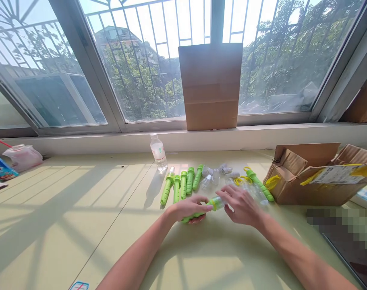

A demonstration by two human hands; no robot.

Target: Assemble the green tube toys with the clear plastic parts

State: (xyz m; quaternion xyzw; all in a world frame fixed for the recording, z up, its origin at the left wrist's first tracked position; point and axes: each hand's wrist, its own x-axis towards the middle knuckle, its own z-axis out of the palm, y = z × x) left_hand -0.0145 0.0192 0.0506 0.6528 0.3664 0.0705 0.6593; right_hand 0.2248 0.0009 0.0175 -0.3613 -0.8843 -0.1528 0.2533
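My left hand [193, 208] is wrapped round a green tube [214, 204] with a yellow ring and a clear end piece. The tube lies slanted, its clear end up to the right. My right hand [239, 204] has its fingers closed on that clear end piece. Just beyond my hands several green tubes [176, 188] lie side by side; the leftmost has a clear tip. Clear caps [215, 176] are piled to their right, with yellow rings [239, 181] and another green tube [260, 185] near the box.
An open cardboard box [310, 189] stands at the right, beside a dark flat object [346, 245]. A water bottle [158, 154] stands behind the tubes. A cardboard sheet [212, 86] leans on the window. At far left are a blue packet [2, 167] and a pink bag [23, 157].
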